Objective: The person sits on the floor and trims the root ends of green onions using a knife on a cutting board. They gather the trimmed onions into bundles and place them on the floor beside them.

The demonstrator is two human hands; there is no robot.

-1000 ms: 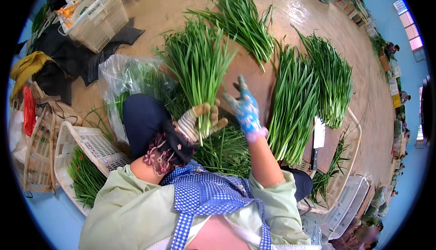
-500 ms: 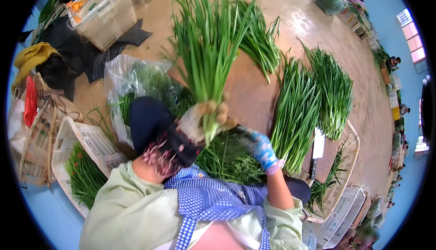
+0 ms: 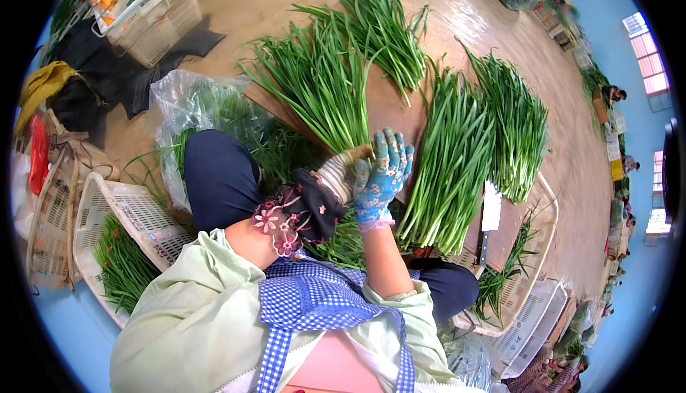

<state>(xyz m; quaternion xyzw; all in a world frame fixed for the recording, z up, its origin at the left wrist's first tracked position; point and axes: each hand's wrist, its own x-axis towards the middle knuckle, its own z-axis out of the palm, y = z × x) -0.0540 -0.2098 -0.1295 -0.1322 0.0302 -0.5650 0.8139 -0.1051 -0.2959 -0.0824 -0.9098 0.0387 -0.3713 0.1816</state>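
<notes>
A bunch of garlic chives (image 3: pixel 321 93) lies slanted on the brown board (image 3: pixel 397 123), leaves fanned toward the far left. My left hand (image 3: pixel 344 171), in a pale knitted glove under a dark flowered sleeve cover, is closed round its pale stem ends. Close beside it, my right hand (image 3: pixel 382 175) in a blue flowered glove has its fingers stretched out and its palm toward the stem ends. Whether it touches them is hard to tell. More chive bunches (image 3: pixel 454 157) lie to the right, with another bunch (image 3: pixel 386 32) at the far side.
A knife (image 3: pixel 491 211) with a broad blade lies at right, over a pale crate (image 3: pixel 542 239). Loose greens lie in a clear plastic bag (image 3: pixel 168 100) and over my lap. White baskets (image 3: pixel 161 232) stand at left, a tall crate (image 3: pixel 153 28) at far left. Other people sit far right.
The chive bunch has come down from upright in my left hand to lie on the board. My right hand has moved left and up to its stem ends, fingers now extended.
</notes>
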